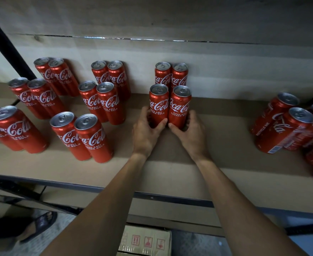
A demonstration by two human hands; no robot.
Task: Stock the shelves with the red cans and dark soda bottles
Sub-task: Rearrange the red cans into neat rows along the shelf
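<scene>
So, both hands are on cans right now. The left hand is wrapped round the bottom of the left can, and the right hand grips the bottom of the right can the same way, thumbs in front and fingers curled round the outer sides. The two cans stand upright on the shelf, side by side and touching, long axis straight up, silver tops up, white logos facing out toward the person.

Directly behind them is a back pair, also upright, close against the back panel, with the held pair just in front of it.

Off to the left, more pairs of the same red cans stand in rows running front to back, logos out. Over on the right, well apart, a cluster of cans sits bunched up with the labels turned all sorts of ways.

Below the shelf edge a cardboard box with red handling symbols sits on the floor, and a sandalled foot shows at bottom left.
</scene>
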